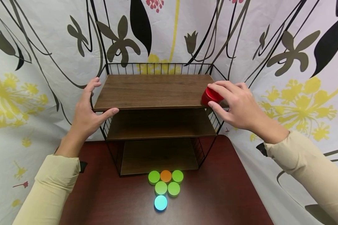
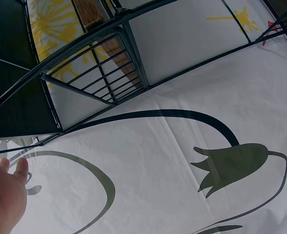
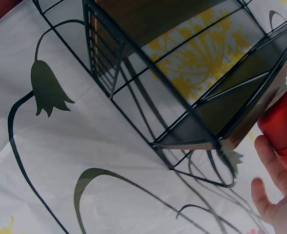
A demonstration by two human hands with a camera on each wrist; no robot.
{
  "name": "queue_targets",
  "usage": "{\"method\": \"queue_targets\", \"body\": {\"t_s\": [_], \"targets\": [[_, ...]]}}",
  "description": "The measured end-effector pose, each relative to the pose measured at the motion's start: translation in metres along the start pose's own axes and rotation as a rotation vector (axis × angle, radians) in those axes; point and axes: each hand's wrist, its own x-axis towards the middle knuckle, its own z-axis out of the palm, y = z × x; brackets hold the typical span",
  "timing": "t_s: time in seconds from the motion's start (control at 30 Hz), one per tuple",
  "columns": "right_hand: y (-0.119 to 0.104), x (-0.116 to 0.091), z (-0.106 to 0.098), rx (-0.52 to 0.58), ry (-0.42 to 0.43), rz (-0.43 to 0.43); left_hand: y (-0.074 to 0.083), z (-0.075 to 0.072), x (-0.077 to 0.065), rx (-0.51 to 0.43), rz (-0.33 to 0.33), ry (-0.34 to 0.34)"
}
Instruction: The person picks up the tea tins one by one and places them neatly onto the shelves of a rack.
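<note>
At the right front corner of the top shelf is a small red cylinder (image 1: 211,96), partly covered by the fingers. My right hand (image 1: 236,104) holds it, with the thumb at its near side and the fingers over its top. In the right wrist view the red cylinder (image 3: 283,122) shows a rounded, smooth side against the shelf's edge. On the other side, my left hand (image 1: 87,114) is spread with nothing in it, beside the left front corner of the shelf rack (image 1: 155,90). Whether its thumb touches the shelf's edge I cannot tell.
The rack has three wooden boards in a black wire frame and stands on a dark red table (image 1: 214,193). In front of it lie several green discs (image 1: 161,188), an orange disc (image 1: 166,176) and a blue disc (image 1: 161,203). Flower-printed cloth (image 1: 298,103) surrounds the table.
</note>
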Motion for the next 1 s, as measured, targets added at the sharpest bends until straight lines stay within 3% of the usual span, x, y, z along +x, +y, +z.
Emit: {"method": "queue_targets", "body": {"t_s": [0.53,1.0], "targets": [[0.014,0.001,0.000,-0.060,-0.018,0.032,0.000,0.001,0.000,-0.003,0.009,0.009],[0.018,0.000,-0.001,-0.051,-0.037,0.066,0.000,0.001,0.000,0.000,0.006,0.015]]}}
